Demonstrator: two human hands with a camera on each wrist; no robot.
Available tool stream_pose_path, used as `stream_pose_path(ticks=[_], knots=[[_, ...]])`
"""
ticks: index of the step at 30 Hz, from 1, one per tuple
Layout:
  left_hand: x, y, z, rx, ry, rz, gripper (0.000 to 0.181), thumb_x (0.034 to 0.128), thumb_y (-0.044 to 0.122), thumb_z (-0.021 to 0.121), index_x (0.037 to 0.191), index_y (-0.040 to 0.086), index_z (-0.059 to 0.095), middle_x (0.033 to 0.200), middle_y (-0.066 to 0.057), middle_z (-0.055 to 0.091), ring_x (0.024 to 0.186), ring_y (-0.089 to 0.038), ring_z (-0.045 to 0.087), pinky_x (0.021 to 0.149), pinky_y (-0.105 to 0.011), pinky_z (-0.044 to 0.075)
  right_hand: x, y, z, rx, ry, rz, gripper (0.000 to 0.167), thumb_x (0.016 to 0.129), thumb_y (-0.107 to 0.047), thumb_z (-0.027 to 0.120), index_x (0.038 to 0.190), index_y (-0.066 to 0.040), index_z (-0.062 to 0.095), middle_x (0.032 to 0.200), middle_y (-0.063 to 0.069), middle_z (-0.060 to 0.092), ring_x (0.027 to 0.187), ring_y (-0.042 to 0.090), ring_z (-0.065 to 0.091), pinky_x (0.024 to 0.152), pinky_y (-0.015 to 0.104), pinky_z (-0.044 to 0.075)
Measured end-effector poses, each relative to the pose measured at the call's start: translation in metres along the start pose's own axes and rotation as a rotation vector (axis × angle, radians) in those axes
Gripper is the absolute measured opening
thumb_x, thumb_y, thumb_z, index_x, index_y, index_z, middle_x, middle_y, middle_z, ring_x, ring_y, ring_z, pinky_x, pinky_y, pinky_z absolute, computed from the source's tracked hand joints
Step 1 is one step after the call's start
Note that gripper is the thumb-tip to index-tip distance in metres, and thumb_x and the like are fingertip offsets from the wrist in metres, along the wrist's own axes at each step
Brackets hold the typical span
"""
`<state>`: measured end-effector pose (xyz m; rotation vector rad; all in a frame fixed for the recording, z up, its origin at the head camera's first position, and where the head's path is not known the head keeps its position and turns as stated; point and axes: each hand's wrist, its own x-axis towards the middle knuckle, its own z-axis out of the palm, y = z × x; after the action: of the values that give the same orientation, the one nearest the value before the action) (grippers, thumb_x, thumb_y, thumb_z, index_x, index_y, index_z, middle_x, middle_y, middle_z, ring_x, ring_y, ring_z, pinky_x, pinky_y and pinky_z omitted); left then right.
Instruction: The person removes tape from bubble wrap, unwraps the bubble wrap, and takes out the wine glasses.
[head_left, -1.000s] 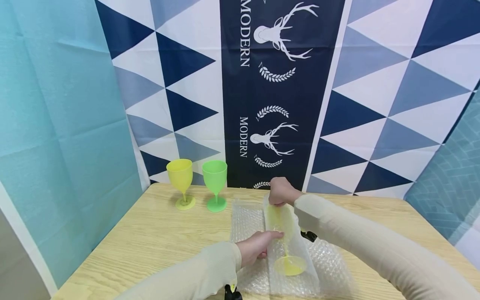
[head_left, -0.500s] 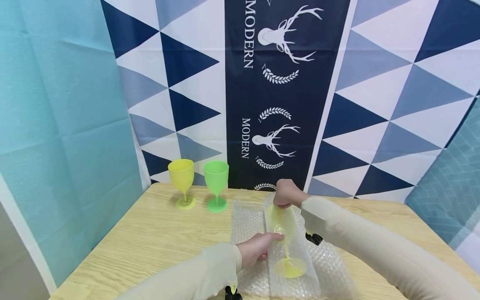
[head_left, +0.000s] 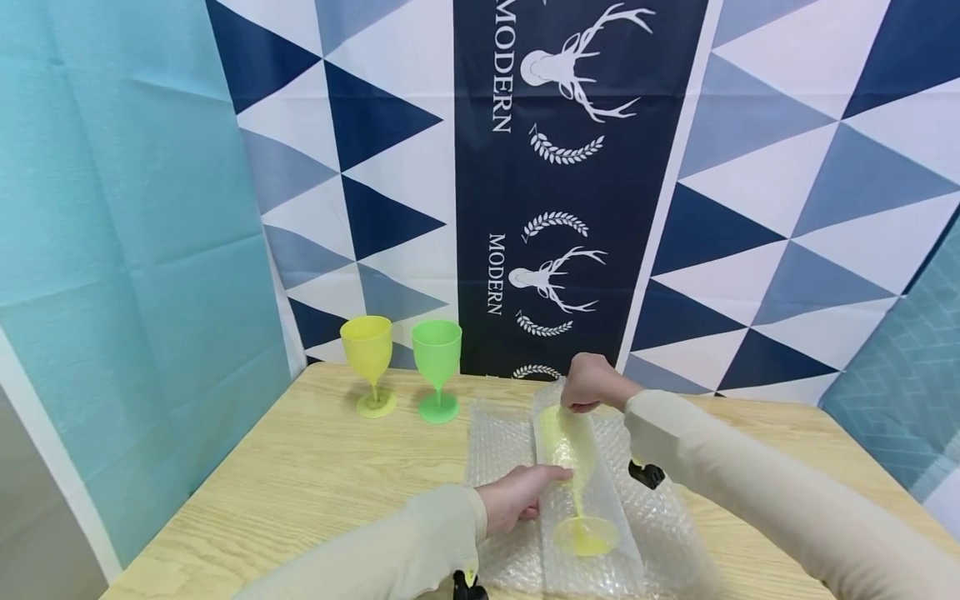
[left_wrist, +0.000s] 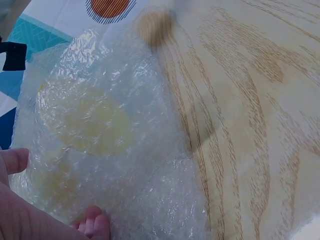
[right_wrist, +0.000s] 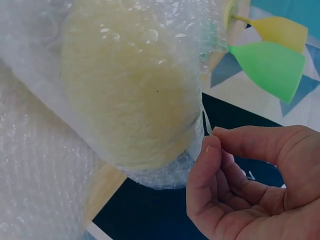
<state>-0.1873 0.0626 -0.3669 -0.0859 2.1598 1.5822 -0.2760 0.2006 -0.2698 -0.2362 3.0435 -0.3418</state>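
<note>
A yellow plastic goblet (head_left: 585,537) lies inside a clear bubble wrap bag (head_left: 626,562), its foot toward me and its cup toward the far end. My left hand (head_left: 517,498) holds the bag's left side, thumb on top near the stem; in the left wrist view its fingertips (left_wrist: 100,225) press into the plastic. At the far end, my right hand (head_left: 596,383) pinches a thin strip at the bag's edge between thumb and index finger, clearest in the right wrist view. The goblet's cup (right_wrist: 130,90) shows blurred through the bubbles.
More bubble wrap (head_left: 498,442) lies flat beneath the bag and spreads to both sides. At the back left of the wooden table (head_left: 322,483) stand an unwrapped yellow goblet (head_left: 367,342) and a green goblet (head_left: 437,350). A patterned curtain (head_left: 390,167) hangs behind.
My right hand has shifted a little to the right along the bag's far end, still pinching. The left hand keeps its place on the bag. The head view has turned slightly.
</note>
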Motion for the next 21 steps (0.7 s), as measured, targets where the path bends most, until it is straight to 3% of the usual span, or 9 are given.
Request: stream_pose_path(ticks=[9, 15, 21], knots=[[-0.001, -0.001, 0.001, 0.002, 0.001, 0.004, 0.052, 0.0816, 0.046, 0.065, 0.113, 0.006, 0.053, 0.085, -0.003, 0.046, 0.067, -0.014, 0.038, 0.064, -0.024, 0.033, -0.009, 0.017, -0.003, 0.111, 0.012, -0.02, 0.032, 0.063, -0.003, 0.053, 0.039, -0.022, 0.046, 0.035, -0.018, 0.038, 0.034, -0.004, 0.038, 0.042, 0.011, 0.036], [-0.002, -0.001, 0.001, -0.003, -0.002, 0.0, 0.059, 0.0805, 0.047, 0.066, 0.119, 0.004, 0.051, 0.09, -0.005, 0.05, 0.068, -0.014, 0.039, 0.065, -0.023, 0.033, -0.013, 0.028, -0.001, 0.141, 0.008, -0.016, 0.03, 0.065, -0.002, 0.056, 0.041, -0.02, 0.049, 0.036, -0.016, 0.038, 0.035, -0.003, 0.037, 0.044, 0.012, 0.036], [-0.002, -0.001, 0.001, -0.002, -0.004, -0.007, 0.064, 0.0785, 0.047, 0.067, 0.121, 0.002, 0.051, 0.092, -0.006, 0.05, 0.069, -0.015, 0.039, 0.066, -0.025, 0.033, -0.015, 0.039, 0.0, 0.214, 0.019, -0.003, 0.023, 0.069, -0.002, 0.06, 0.048, -0.011, 0.062, 0.039, -0.015, 0.046, 0.038, -0.002, 0.044, 0.047, 0.013, 0.042]])
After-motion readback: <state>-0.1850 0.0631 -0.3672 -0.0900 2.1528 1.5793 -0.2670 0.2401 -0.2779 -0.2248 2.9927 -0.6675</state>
